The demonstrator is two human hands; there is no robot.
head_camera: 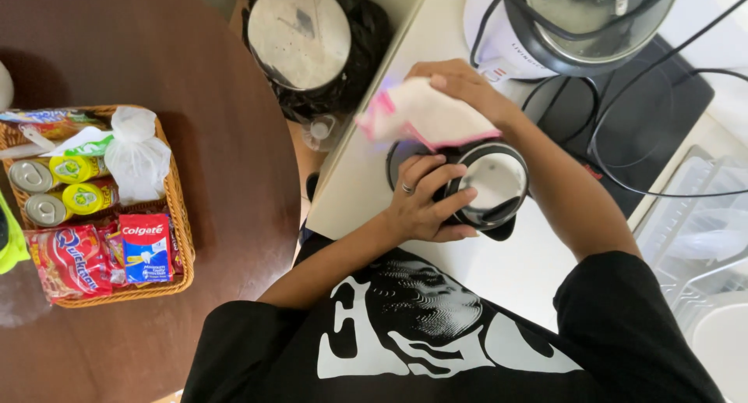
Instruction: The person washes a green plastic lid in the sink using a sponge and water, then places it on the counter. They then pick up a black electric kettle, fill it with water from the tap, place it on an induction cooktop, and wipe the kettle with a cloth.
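A small black pot with a pale inside (494, 183) stands on the white counter (366, 169). My left hand (425, 200), a ring on one finger, grips the pot's left side. My right hand (460, 87) holds a white cloth with a pink edge (425, 114) just above the pot's far rim. The cloth hangs out to the left of that hand.
A wicker basket (175, 208) of cans, snack packs and a tied plastic bag sits on the round brown table. A bin with a black liner (312, 40) stands between table and counter. A glass-lidded cooker (592, 17), black cables and a clear rack (701, 216) lie to the right.
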